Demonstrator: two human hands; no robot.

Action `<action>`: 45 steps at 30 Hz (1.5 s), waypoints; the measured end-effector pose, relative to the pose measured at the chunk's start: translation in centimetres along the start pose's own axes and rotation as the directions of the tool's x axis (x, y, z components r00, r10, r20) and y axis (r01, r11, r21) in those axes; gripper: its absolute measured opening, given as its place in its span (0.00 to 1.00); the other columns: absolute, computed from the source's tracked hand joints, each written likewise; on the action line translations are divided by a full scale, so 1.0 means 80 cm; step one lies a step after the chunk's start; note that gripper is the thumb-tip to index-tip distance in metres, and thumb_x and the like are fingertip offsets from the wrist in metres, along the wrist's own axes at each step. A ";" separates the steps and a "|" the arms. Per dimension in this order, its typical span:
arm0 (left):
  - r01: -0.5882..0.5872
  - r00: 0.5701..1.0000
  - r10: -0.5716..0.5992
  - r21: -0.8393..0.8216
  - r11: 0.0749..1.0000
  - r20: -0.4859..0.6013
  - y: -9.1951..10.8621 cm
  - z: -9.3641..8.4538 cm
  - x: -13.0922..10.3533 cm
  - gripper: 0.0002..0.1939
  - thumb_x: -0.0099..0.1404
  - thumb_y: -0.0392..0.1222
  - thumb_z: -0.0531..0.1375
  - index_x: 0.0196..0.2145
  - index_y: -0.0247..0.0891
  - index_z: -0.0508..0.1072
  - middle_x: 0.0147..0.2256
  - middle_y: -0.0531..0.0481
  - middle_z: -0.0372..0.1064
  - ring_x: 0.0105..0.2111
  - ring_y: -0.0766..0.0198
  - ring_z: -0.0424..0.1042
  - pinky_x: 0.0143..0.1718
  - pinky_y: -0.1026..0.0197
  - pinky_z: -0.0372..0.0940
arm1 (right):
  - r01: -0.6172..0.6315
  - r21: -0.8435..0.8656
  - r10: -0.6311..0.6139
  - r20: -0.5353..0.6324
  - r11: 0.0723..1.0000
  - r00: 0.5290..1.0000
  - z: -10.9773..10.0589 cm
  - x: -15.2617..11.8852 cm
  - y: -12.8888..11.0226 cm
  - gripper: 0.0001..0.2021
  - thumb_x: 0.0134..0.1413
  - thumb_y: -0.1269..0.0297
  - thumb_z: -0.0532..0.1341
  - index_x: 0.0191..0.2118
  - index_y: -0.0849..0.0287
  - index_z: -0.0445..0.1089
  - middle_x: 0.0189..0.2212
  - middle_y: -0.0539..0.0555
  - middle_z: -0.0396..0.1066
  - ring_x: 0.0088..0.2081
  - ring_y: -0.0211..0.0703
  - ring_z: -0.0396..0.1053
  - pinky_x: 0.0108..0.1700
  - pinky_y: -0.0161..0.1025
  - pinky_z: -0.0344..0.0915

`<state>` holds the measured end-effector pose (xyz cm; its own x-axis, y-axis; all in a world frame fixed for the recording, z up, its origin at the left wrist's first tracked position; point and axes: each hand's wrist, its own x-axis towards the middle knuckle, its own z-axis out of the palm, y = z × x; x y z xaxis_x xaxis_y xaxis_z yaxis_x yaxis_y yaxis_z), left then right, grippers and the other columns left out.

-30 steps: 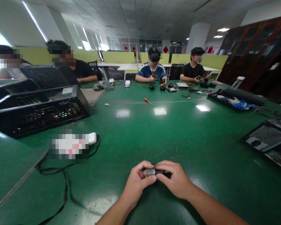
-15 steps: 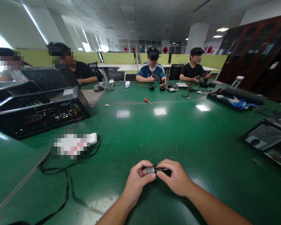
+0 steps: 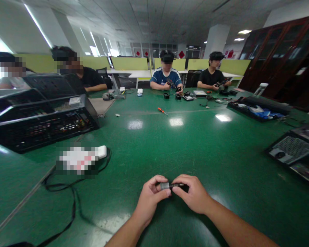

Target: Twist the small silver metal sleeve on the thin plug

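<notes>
Low in the middle of the view, both hands hold a small tool over the green table point(image 3: 154, 147). It has a short grey cylinder point(image 3: 165, 186) with a thin dark shaft point(image 3: 177, 185) that tapers to the right, like a screwdriver bit in a holder; its exact kind is not clear. The thumb and fingers of my left hand point(image 3: 150, 199) are closed round the grey cylinder. My right hand point(image 3: 195, 195) pinches the dark shaft between thumb and fingers, and part of the shaft is hidden there.
An opened black computer case point(image 3: 46, 132) stands at the left, another case point(image 3: 293, 151) at the right edge. A blurred white card point(image 3: 77, 159) with a black lanyard point(image 3: 73, 202) lies front left. Farther back are an orange screwdriver point(image 3: 161, 110), a black tray point(image 3: 262, 111) and several people.
The two hands and the small tool stay almost in place, with only a slight shift of the fingers on the shaft. Across the table, the person in blue has lowered their head a little.
</notes>
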<state>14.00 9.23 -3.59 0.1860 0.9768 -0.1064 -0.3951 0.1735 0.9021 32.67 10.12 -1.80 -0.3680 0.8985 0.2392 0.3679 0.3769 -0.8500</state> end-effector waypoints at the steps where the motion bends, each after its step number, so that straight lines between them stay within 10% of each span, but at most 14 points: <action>1: -0.004 1.000 0.004 0.002 1.000 -0.004 0.000 0.000 0.000 0.17 0.48 0.32 0.73 0.35 0.36 0.72 0.33 0.53 0.67 0.28 0.66 0.69 0.31 0.64 0.64 | -0.001 0.000 0.001 -0.003 1.000 1.000 0.000 0.000 0.000 0.05 0.55 0.69 0.62 0.35 0.56 0.76 0.32 0.51 0.76 0.35 0.40 0.72 0.39 0.36 0.63; 45: -0.004 0.999 0.003 -0.036 0.999 -0.033 0.007 0.006 -0.002 0.16 0.49 0.33 0.71 0.35 0.35 0.72 0.25 0.53 0.70 0.25 0.64 0.70 0.29 0.63 0.63 | 0.043 -0.049 -0.045 -0.039 0.998 0.998 -0.012 -0.001 0.012 0.04 0.54 0.69 0.62 0.33 0.58 0.75 0.30 0.51 0.75 0.33 0.41 0.72 0.39 0.36 0.64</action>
<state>14.20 9.13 -2.89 0.1553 0.9808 -0.1178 -0.4282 0.1743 0.8867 33.82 10.65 -2.17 -0.3505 0.8886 0.2958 0.3933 0.4263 -0.8146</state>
